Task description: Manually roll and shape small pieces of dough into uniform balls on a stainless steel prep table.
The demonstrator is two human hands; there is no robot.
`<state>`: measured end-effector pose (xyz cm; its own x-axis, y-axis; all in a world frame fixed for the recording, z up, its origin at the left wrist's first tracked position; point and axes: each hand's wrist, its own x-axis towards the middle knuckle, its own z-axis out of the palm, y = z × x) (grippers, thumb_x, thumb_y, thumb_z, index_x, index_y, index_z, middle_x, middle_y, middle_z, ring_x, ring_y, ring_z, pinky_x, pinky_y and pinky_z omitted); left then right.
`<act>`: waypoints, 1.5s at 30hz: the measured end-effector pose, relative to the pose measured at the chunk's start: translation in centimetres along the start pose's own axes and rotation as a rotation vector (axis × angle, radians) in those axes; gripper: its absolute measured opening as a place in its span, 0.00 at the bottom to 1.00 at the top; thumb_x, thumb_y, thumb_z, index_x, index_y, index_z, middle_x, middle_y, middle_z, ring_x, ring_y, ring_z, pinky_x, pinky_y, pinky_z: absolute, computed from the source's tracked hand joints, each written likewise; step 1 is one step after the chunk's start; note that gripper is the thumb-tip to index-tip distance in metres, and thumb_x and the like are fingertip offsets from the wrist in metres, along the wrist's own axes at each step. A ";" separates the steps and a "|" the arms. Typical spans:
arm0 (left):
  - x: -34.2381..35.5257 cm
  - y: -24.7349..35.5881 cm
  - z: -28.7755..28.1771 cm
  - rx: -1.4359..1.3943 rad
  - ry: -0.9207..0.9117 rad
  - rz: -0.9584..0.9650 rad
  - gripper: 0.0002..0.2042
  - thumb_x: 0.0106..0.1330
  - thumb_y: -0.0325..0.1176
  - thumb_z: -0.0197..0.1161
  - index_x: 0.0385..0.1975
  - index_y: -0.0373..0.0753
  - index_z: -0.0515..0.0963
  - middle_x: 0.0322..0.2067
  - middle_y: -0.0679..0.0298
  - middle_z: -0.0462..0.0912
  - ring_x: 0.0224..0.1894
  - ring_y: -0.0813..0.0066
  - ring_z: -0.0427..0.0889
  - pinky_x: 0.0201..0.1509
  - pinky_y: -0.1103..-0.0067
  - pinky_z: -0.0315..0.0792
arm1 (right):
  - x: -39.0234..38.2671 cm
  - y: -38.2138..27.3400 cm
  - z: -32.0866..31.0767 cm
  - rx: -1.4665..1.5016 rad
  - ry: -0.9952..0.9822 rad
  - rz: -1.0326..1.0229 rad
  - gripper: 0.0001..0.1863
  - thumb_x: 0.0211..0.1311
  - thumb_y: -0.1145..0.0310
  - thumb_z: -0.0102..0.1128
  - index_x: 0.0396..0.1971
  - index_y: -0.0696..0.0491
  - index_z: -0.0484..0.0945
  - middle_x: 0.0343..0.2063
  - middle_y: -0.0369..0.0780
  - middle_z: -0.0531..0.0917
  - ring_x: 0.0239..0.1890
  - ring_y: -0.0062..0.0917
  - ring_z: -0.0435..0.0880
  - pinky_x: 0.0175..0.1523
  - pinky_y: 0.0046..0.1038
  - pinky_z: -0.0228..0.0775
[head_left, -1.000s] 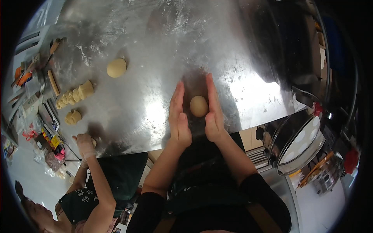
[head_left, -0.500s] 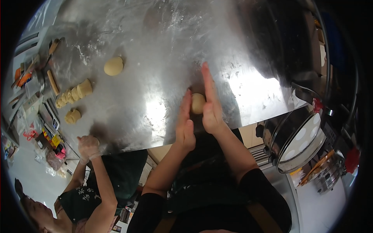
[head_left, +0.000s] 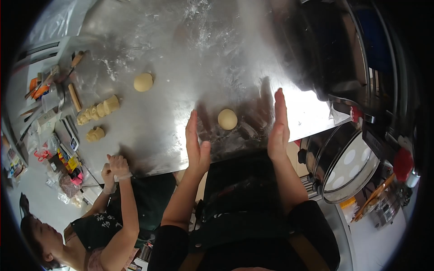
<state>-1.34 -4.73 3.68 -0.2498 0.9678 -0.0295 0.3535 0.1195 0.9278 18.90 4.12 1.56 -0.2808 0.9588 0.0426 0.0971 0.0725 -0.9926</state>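
A smooth, pale yellow dough ball (head_left: 227, 119) rests on the steel table (head_left: 181, 58) in front of me, touched by neither hand. To its left my left hand (head_left: 197, 147) is held on edge, fingers straight and palm facing the ball. My right hand (head_left: 280, 128) stands the same way on the other side, farther from the body at its fingertips. Both are open and hold nothing. Farther left lies a second dough ball (head_left: 143, 82). Beyond it are a row of cut dough pieces (head_left: 98, 110) and a single lump of dough (head_left: 95, 133).
A co-worker's gloved hands (head_left: 116, 168) are together at the table's left front edge. Near the dough row lie a wooden rolling pin (head_left: 74, 97), a scale (head_left: 68, 133) and a wooden-handled tool (head_left: 77, 58). At the right, a round pan with a dotted inside (head_left: 350, 165) stands beside the table.
My hands have parted from around the dough ball, the left moving left and the right moving right, leaving it on the table. The co-worker's hands have shifted. The view has moved slightly.
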 end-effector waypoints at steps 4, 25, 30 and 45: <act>0.1 1.1 0.6 0.228 -0.038 -0.006 0.38 0.52 0.34 0.66 0.63 0.32 0.56 0.60 0.48 0.60 0.63 0.54 0.60 0.65 0.67 0.56 | -2.2 -0.4 -3.0 0.009 0.066 0.042 0.31 0.69 0.59 0.37 0.64 0.65 0.51 0.65 0.52 0.56 0.68 0.38 0.53 0.69 0.35 0.42; 3.3 1.5 4.9 0.677 0.051 0.071 0.26 0.41 0.27 0.72 0.43 0.39 0.72 0.41 0.56 0.73 0.43 0.55 0.73 0.44 0.68 0.72 | -3.5 0.0 -5.1 0.057 -0.042 0.306 0.17 0.62 0.71 0.56 0.50 0.60 0.72 0.44 0.45 0.80 0.45 0.30 0.81 0.49 0.26 0.72; 3.7 1.9 3.1 0.659 0.090 0.047 0.25 0.42 0.26 0.71 0.43 0.38 0.72 0.40 0.57 0.73 0.42 0.56 0.73 0.42 0.68 0.73 | -2.3 -0.7 -4.9 -0.014 -0.065 0.348 0.18 0.62 0.68 0.57 0.50 0.59 0.72 0.43 0.44 0.81 0.43 0.28 0.82 0.43 0.26 0.73; 5.0 -1.1 0.0 0.651 0.045 -0.036 0.29 0.41 0.32 0.72 0.48 0.37 0.72 0.45 0.53 0.71 0.45 0.53 0.71 0.44 0.67 0.73 | 13.3 -6.8 15.0 -0.679 -0.550 -0.331 0.27 0.54 0.70 0.58 0.56 0.51 0.67 0.54 0.45 0.71 0.50 0.39 0.75 0.50 0.34 0.72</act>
<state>-2.94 0.02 2.48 -0.3040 0.9523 -0.0271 0.8145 0.2746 0.5111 0.22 12.23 7.17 -0.7897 0.6083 0.0795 0.4198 0.6303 -0.6531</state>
